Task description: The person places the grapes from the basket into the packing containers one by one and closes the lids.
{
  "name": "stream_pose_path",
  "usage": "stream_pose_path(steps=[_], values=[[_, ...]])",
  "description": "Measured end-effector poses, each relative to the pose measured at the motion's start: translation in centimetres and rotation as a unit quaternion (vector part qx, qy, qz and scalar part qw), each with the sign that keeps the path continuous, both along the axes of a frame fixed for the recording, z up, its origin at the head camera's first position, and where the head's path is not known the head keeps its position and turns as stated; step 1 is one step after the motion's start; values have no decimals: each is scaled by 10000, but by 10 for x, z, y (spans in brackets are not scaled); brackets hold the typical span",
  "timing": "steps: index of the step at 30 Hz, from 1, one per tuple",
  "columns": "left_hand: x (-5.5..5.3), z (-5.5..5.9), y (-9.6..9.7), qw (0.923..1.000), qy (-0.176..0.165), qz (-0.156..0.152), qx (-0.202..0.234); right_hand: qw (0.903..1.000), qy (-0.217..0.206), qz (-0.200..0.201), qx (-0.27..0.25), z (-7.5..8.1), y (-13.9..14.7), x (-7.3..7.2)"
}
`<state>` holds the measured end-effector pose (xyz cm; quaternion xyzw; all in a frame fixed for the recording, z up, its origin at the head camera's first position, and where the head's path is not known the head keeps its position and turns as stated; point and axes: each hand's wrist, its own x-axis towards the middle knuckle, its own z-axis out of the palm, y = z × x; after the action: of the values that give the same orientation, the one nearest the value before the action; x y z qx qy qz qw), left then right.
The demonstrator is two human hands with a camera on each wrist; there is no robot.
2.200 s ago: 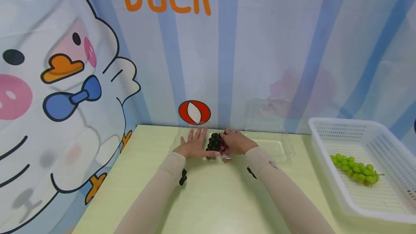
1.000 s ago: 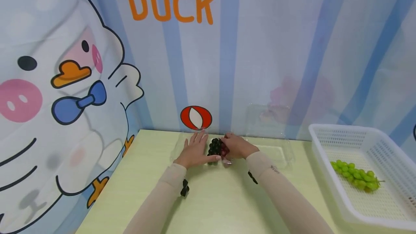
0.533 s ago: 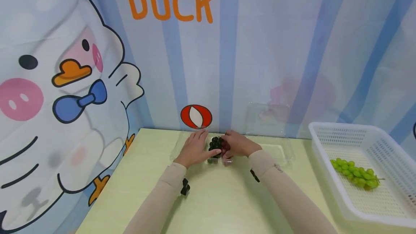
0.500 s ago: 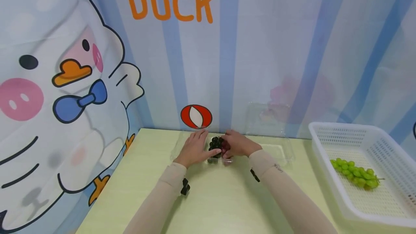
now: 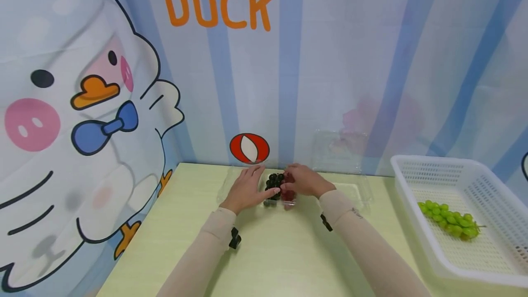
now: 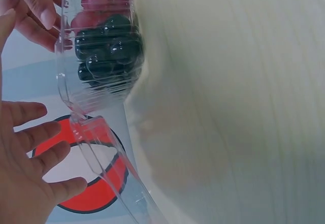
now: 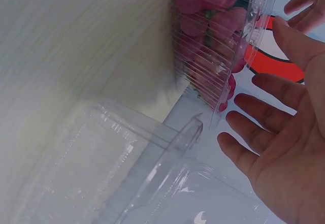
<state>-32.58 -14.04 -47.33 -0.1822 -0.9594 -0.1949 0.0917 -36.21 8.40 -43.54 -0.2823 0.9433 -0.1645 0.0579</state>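
Observation:
A clear plastic clamshell box [image 5: 284, 203] holds a bunch of dark grapes [image 5: 272, 181] on its left and a bunch of red grapes [image 5: 289, 192] on its right. Its lid [image 6: 119, 158] lies folded out to the left, under my left hand [image 5: 244, 191]. That hand is spread with loose fingers, its thumb over the dark grapes' near end. My right hand [image 5: 306, 181] hovers at the box's right side, partly hiding the red grapes. In the right wrist view its fingers [image 7: 264, 115] are apart from the fruit and relaxed, with nothing between them.
A second clear clamshell [image 5: 350, 191] stands open to the right, its lid [image 5: 340, 150] raised against the printed curtain. Farther right, a white plastic basket [image 5: 412, 228] holds green grapes [image 5: 451, 220]. The curtain meets the table's [image 5: 272, 251] back edge.
My right hand has loosened from the red grapes and drawn slightly up and right, showing more of them. The left hand's thumb has moved up over the dark grapes; its fingers are less spread.

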Motion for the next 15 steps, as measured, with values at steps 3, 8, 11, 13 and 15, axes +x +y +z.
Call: stream_pose_path(steps=[3, 8, 11, 13, 15], values=[[1, -1, 0, 10000, 24, 21, 27, 9998, -15, -87, -155, -2, 0, -1], [5, 2, 2, 9995, 119, 121, 248, 9990, 47, -279, -358, 0, 1, -3], [8, 6, 5, 9978, 170, 228, 593, 9977, 227, -450, -447, 1, 1, -7], [11, 8, 6, 9954, 183, 318, 883, 9958, 309, -629, -586, 1, 0, -9], [14, 9, 7, 9924, 222, 392, 1141, 9935, 297, -829, -727, 1, -1, -11]])
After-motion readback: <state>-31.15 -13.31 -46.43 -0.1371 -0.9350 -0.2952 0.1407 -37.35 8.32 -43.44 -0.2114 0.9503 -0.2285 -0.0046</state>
